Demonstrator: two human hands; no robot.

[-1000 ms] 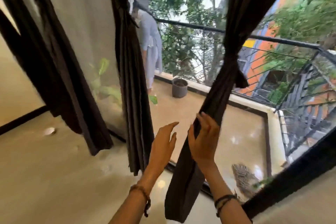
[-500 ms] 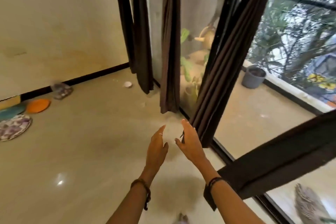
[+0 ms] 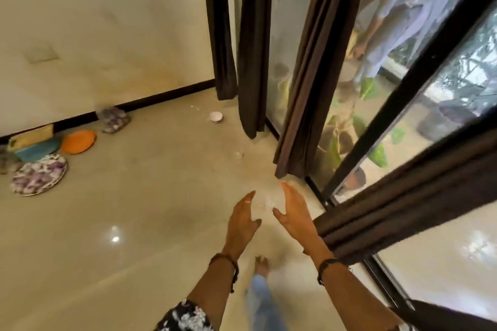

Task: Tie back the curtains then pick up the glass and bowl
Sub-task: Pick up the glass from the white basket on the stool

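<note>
A: Where the floor (image 3: pixel 134 209) meets the window, what hangs there?
B: Dark curtains (image 3: pixel 254 43), gathered in narrow bunches.
A: And the hands?
B: Left hand (image 3: pixel 243 216) and right hand (image 3: pixel 291 212) are spread, palms facing, holding nothing.
A: The bowl?
B: The small white bowl (image 3: pixel 216 117) sits on the floor near the curtains; the glass (image 3: pixel 238 154) stands nearer the hands.

No readable text, labels, brands, numbers or signs anywhere; only a purple floral pattern on the plate (image 3: pixel 39 175).

Floor (image 3: pixel 107 223): polished, glossy, reflecting light. Curtains (image 3: pixel 254 43): dark matt cloth, pleated. Bowl (image 3: pixel 216 116): smooth glazed white. Wall (image 3: pixel 94 21): matt, stained.
</note>
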